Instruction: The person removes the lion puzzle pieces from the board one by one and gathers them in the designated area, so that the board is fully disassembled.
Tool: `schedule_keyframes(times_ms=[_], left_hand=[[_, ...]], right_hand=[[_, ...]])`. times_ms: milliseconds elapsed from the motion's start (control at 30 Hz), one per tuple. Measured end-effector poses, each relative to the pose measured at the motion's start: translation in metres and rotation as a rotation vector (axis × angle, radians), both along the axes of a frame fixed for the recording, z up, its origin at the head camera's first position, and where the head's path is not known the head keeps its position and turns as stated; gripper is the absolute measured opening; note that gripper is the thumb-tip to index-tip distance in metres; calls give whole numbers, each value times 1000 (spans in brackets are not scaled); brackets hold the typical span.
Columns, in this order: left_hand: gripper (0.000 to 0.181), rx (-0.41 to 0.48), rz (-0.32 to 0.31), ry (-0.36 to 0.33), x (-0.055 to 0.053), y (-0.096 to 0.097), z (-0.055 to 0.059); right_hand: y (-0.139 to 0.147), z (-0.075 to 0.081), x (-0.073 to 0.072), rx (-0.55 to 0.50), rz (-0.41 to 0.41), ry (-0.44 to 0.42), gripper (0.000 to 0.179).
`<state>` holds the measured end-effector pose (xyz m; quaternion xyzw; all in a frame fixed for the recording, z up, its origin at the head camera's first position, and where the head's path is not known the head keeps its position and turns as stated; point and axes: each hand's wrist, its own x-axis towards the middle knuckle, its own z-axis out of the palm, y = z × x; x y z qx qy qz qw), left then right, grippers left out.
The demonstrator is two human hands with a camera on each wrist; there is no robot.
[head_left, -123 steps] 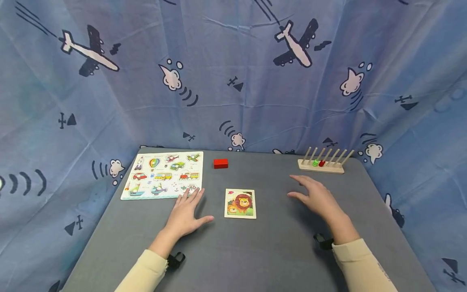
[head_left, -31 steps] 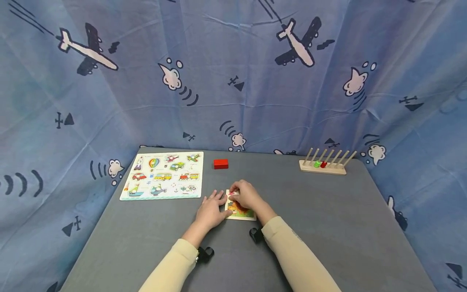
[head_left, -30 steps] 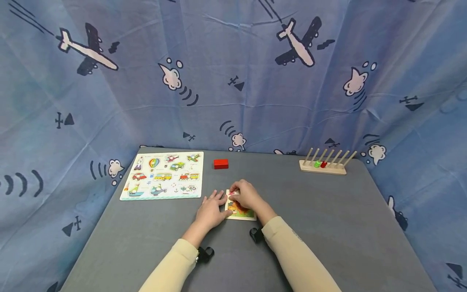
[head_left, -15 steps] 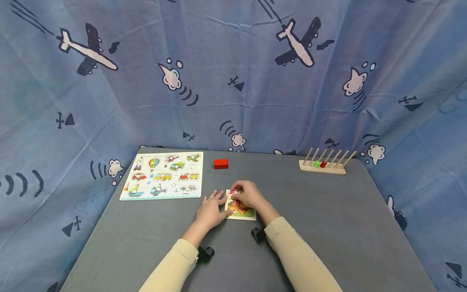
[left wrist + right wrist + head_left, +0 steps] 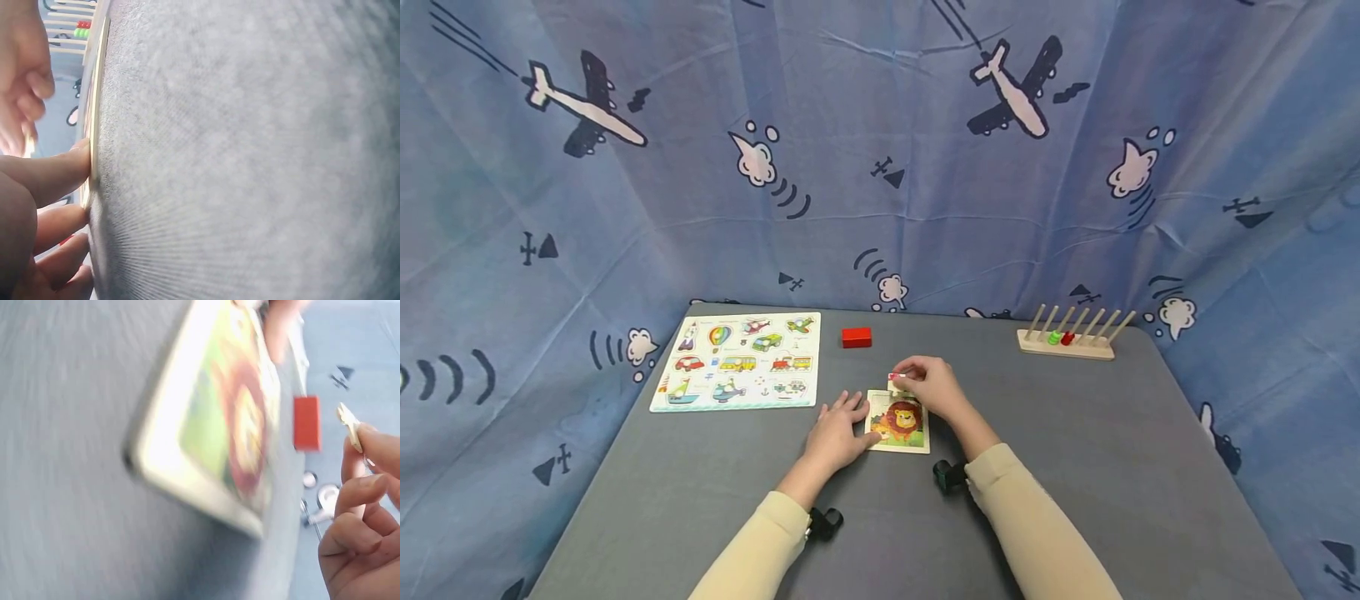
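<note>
A small wooden jigsaw puzzle (image 5: 901, 450) with a lion picture lies flat on the table; a pale patch shows at its top left. My left hand (image 5: 835, 435) rests at its left side, fingers spread and thumb on the lower left edge. In the left wrist view, the thumb (image 5: 59, 175) meets the board's thin edge (image 5: 95, 106). My right hand (image 5: 938, 390) pinches a puzzle piece (image 5: 895, 384) between thumb and forefinger above the board's top edge. The right wrist view shows that piece (image 5: 351, 430) edge-on, clear of the board.
A large white vehicle picture board (image 5: 760, 396) lies at the left. Behind the puzzle sits a red block (image 5: 856, 337). A wooden peg stand (image 5: 1066, 346) with green and red beads is at the back right. A patterned blue curtain (image 5: 820, 250) hangs behind the grey table (image 5: 880, 542).
My right hand has come in from the right, reached the puzzle's top left and lifted a piece away, up and rightward. My left hand has moved from the vehicle board to the puzzle.
</note>
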<state>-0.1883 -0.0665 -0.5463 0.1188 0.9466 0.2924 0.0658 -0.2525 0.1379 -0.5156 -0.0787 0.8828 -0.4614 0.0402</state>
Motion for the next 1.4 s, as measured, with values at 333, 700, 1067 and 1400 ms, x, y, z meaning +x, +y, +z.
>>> schedule_keyframes(times_ms=[333, 700, 1067, 1400], left_hand=[[65, 18, 8, -2, 0, -1, 2], [65, 11, 14, -5, 1, 2, 2], [65, 13, 17, 4, 3, 1, 2], [66, 10, 21, 2, 2, 2, 0]], right_hand=[[46, 6, -2, -14, -33, -5, 16], [84, 1, -1, 12, -64, 1, 18], [120, -10, -2, 81, -107, -36, 20], [131, -21, -4, 207, -98, -60, 19]])
